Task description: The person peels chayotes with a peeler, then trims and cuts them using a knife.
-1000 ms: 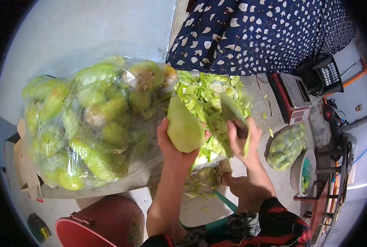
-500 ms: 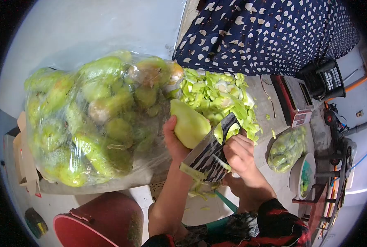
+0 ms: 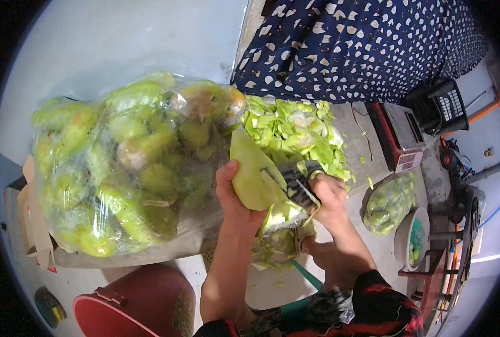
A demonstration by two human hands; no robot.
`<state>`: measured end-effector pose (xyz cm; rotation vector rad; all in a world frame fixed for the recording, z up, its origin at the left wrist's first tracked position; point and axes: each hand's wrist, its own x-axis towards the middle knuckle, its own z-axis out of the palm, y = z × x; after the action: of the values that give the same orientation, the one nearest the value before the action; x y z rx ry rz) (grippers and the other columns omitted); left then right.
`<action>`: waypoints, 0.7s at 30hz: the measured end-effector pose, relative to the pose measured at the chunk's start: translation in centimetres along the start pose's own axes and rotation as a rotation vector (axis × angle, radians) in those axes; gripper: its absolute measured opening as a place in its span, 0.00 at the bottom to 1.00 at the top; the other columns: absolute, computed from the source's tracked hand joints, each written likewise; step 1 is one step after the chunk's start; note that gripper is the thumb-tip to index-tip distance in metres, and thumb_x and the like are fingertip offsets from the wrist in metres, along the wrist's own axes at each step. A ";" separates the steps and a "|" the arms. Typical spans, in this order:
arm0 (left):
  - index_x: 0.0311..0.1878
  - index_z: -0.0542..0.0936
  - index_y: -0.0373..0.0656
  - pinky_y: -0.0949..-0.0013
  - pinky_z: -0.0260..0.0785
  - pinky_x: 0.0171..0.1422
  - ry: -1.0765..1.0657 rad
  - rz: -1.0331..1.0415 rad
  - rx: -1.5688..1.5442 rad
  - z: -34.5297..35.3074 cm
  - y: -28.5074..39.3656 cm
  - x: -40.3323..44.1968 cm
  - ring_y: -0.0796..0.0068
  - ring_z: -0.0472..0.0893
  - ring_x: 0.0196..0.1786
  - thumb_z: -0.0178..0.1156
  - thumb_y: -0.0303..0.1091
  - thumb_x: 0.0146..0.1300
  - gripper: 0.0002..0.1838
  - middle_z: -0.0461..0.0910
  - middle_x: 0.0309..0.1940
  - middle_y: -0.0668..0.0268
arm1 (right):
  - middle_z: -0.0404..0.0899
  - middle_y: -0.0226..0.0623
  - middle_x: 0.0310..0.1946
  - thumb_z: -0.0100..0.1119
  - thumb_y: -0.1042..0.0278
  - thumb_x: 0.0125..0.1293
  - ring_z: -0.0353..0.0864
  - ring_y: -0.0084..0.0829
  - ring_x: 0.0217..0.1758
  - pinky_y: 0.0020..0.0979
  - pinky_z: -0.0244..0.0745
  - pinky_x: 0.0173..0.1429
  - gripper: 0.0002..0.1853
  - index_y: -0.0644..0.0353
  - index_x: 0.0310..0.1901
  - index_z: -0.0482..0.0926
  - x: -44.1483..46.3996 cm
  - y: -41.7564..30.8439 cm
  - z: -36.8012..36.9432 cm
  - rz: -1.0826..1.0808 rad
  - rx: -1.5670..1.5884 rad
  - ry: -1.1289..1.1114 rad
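Observation:
My left hand (image 3: pixel 234 197) is closed around a pale green peeled fruit (image 3: pixel 251 171), which looks like a green papaya, with the thumb along its left side. In my right hand (image 3: pixel 329 196) is the handle of a broad knife (image 3: pixel 299 186) with a dark patterned blade. The blade lies against the fruit's right side, where a thin strip of flesh or peel stands up. Part of the blade is blurred and tilted from view. Behind the fruit is a heap of green peelings (image 3: pixel 300 126) on the table.
A large clear plastic bag of unpeeled green fruit (image 3: pixel 143 135) fills the table's left part. A red bucket (image 3: pixel 135 303) stands below the edge. To the right are a scale (image 3: pixel 398 135), a smaller filled bag (image 3: pixel 390 203), a white basin (image 3: pixel 402 238) and a black basket (image 3: pixel 443 106). Patterned dark cloth (image 3: pixel 345 50) hangs behind.
The knife has turned from broadside on to a more edge-on angle and now meets the fruit's right side. The fruit has tilted slightly, and a strip now stands up from it.

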<state>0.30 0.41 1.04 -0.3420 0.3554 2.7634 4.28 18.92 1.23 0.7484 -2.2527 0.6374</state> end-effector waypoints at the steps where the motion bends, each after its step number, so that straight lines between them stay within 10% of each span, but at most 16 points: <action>1: 0.66 0.69 0.39 0.63 0.79 0.44 0.001 0.005 -0.002 -0.3 0.1 0.2 0.62 0.83 0.40 0.58 0.55 0.53 0.40 0.81 0.40 0.55 | 0.64 0.33 0.16 0.69 0.78 0.40 0.65 0.34 0.15 0.33 0.57 0.19 0.15 0.63 0.24 0.69 0.2 -0.2 -0.1 -0.029 0.018 -0.007; 21: 0.72 0.60 0.39 0.57 0.81 0.49 -0.261 -0.195 -0.045 -0.6 0.5 -0.5 0.61 0.84 0.43 0.60 0.49 0.51 0.46 0.81 0.47 0.54 | 0.63 0.38 0.18 0.63 0.76 0.35 0.67 0.41 0.17 0.38 0.62 0.21 0.14 0.62 0.24 0.66 0.6 -1.3 -0.5 0.120 -0.042 -0.039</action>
<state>0.76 -0.34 0.67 -0.0225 0.1840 2.5838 5.00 18.13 2.28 0.6130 -2.3528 0.6348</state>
